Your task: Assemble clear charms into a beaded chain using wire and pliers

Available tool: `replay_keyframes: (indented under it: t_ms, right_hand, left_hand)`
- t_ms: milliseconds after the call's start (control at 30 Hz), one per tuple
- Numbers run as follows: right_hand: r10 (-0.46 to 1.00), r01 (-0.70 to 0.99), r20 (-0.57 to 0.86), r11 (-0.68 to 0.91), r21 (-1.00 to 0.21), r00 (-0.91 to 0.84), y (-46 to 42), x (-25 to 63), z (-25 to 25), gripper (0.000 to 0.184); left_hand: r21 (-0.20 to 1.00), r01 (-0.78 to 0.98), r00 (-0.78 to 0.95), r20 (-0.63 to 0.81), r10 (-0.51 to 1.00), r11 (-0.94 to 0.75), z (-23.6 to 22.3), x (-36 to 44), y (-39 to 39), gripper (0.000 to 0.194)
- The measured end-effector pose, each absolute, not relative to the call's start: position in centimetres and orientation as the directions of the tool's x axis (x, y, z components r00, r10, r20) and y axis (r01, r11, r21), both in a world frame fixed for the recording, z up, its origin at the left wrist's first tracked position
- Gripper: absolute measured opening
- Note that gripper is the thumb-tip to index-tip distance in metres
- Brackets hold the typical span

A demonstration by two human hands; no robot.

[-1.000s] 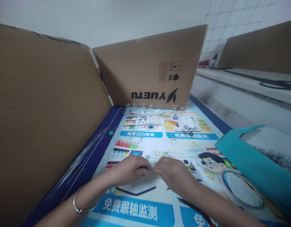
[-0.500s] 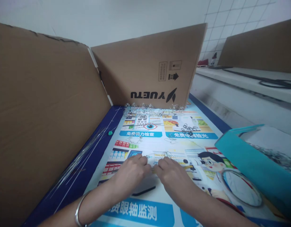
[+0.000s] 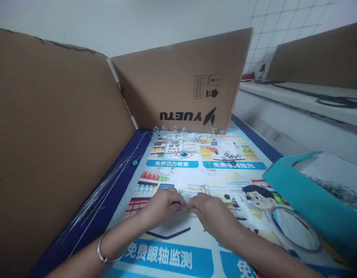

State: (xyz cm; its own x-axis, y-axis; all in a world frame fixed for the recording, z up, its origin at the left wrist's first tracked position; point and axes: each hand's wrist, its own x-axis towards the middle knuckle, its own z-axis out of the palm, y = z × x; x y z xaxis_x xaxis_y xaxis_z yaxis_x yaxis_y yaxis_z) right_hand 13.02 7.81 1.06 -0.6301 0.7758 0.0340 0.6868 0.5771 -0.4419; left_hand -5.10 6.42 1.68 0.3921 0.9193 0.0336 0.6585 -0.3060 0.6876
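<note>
Low over the printed sheet (image 3: 181, 183), my left hand (image 3: 162, 206) and my right hand (image 3: 213, 214) meet fingertip to fingertip. Both are closed in a pinch. A tiny thin piece shows between the fingertips, too small and blurred to name. Just beyond the fingers lie some bent wire pieces (image 3: 206, 189) on the sheet. A silver bangle (image 3: 101, 251) circles my left wrist. Farther off, dark wire loops (image 3: 232, 157) form a small pile, and shiny bent wires (image 3: 178, 134) lie in a row against the cardboard.
Cardboard panels (image 3: 178, 85) stand at the back and left. Long straight wires (image 3: 100, 193) lie along the blue left edge, near a small green bit (image 3: 135, 163). At right are a wire coil (image 3: 296, 227) and a teal box (image 3: 308, 200) holding many wire pieces.
My left hand has turned and shifted slightly left, its fingers more curled. My right hand has rolled inward, and its fingertips have moved a little left. The things around them lie as before.
</note>
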Motion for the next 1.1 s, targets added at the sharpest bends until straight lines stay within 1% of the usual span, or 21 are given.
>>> replay_keyframes:
  t_ms: [67, 133, 167, 233, 267, 333, 433, 600, 767, 1100]
  right_hand:
    - [0.806, 0.628, 0.003, 0.463, -0.626, -0.591, 8.2, 13.1, 0.8, 0.016]
    - [0.828, 0.528, -0.086, 0.269, -0.805, -0.554, 8.5, 13.1, 0.4, 0.010]
    - [0.828, 0.465, -0.139, 0.159, -0.871, -0.543, 8.6, 13.0, 0.2, 0.008]
    - [0.816, 0.338, -0.217, -0.029, -0.941, -0.535, 8.7, 12.9, -0.1, 0.008]
    - [0.812, 0.283, -0.234, -0.088, -0.955, -0.535, 8.7, 12.8, -0.2, 0.010]
    - [0.817, 0.199, -0.231, -0.146, -0.969, -0.528, 8.6, 12.7, -0.2, 0.014]
    - [0.835, 0.112, -0.202, -0.169, -0.979, -0.511, 8.4, 12.4, -0.1, 0.018]
    - [0.850, 0.053, -0.185, -0.182, -0.982, -0.493, 8.1, 12.2, 0.1, 0.022]
    - [0.866, 0.045, -0.181, -0.181, -0.982, -0.466, 7.9, 12.1, 0.2, 0.024]
    - [0.863, -0.002, -0.165, -0.189, -0.982, -0.478, 7.9, 11.9, -0.6, 0.026]
  left_hand:
    - [0.790, 0.585, 0.326, -0.023, 0.945, -0.182, 1.7, -5.2, 6.6, 0.014]
    - [0.871, 0.489, 0.252, -0.091, 0.963, -0.045, 1.6, -5.1, 6.6, 0.008]
    - [0.903, 0.430, 0.220, -0.122, 0.968, 0.016, 1.5, -5.0, 6.6, 0.007]
    - [0.946, 0.307, 0.170, -0.162, 0.972, 0.104, 1.2, -4.7, 6.6, 0.006]
    - [0.960, 0.250, 0.152, -0.168, 0.974, 0.126, 1.0, -4.5, 6.5, 0.007]
    - [0.978, 0.153, 0.125, -0.161, 0.979, 0.141, 0.7, -4.2, 6.4, 0.009]
    - [0.986, 0.061, 0.083, -0.159, 0.984, 0.155, 0.5, -3.7, 6.1, 0.012]
    - [0.986, -0.048, 0.045, -0.160, 0.986, 0.162, 0.2, -3.0, 5.7, 0.017]
    - [0.987, -0.090, 0.041, -0.128, 0.991, 0.132, -0.1, -2.8, 5.5, 0.015]
    - [0.986, -0.139, 0.030, -0.090, 0.995, 0.094, -0.6, -2.2, 5.1, 0.014]
